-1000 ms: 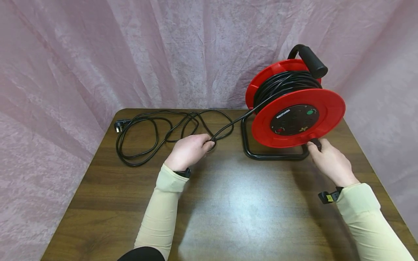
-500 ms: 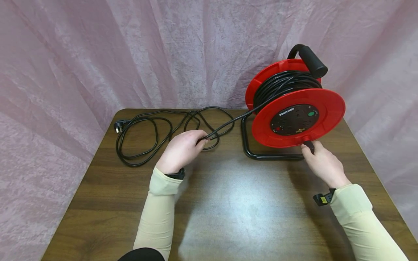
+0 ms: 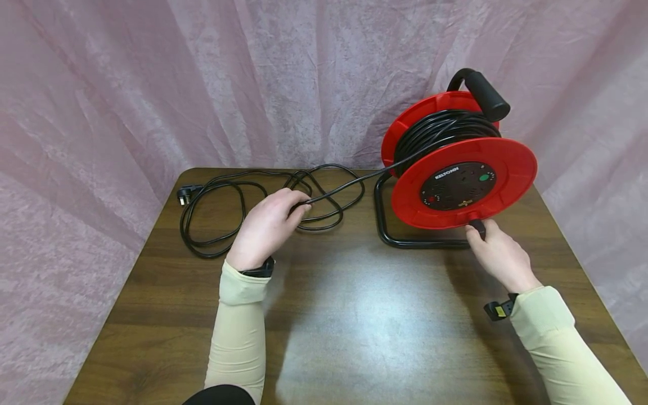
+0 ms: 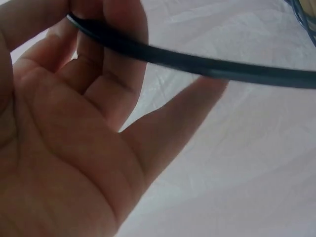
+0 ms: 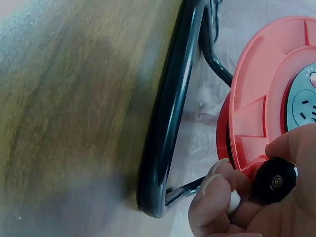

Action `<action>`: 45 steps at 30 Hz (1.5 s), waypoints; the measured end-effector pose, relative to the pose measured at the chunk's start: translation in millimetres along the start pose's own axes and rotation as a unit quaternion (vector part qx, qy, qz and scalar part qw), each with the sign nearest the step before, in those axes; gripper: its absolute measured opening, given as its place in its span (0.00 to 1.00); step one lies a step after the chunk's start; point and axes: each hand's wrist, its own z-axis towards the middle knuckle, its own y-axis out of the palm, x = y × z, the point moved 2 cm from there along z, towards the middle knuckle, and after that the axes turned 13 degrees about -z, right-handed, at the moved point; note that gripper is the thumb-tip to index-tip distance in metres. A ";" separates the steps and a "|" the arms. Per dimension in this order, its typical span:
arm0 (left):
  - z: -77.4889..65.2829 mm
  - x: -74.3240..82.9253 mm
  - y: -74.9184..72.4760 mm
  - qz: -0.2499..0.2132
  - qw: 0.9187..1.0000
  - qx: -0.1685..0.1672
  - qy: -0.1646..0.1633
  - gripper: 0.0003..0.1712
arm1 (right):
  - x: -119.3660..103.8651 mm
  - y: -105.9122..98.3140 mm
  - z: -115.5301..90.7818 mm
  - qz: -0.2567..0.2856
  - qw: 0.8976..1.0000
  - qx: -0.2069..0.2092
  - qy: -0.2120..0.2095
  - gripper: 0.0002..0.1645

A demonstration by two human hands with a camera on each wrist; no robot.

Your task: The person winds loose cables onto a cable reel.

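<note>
A red cable reel (image 3: 516, 163) wound with black cable stands at the back right on a black tube frame (image 3: 425, 243). From its drum a cable (image 3: 349, 183) runs left to my left hand (image 3: 268, 228). There, fingers curl over the cable while the thumb touches its underside in the left wrist view. Beside the reel's lower rim, my right hand (image 3: 501, 253) grips the black winding knob (image 5: 274, 180) between thumb and fingers. Loose loops of cable (image 3: 212, 256) lie left of and behind my left hand, ending in a black plug (image 3: 184, 195).
The wooden table (image 3: 374, 337) extends in front of both hands, and a pink curtain (image 3: 283, 73) hangs along its back and sides. A black carrying handle (image 3: 487, 98) rises above the reel. Wrist straps with black devices sit at both cuffs.
My left hand has slid left and slightly back along the cable. My right hand has shifted a little left with the knob, and the reel has turned slightly clockwise.
</note>
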 end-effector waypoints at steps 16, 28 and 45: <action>3.4 -7.0 -5.7 -0.036 0.998 0.024 -0.043 0.16 | -12.3 12.4 0.2 -0.011 1.000 -0.004 -0.011 0.37; 4.0 -9.2 -0.4 -0.042 0.999 -0.006 0.001 0.09 | -24.2 19.3 0.5 -0.007 1.000 -0.009 -0.024 0.40; 3.4 -9.9 -1.8 -0.091 0.994 -0.047 -0.032 0.14 | -38.6 25.7 -1.6 0.000 0.999 -0.004 -0.033 0.38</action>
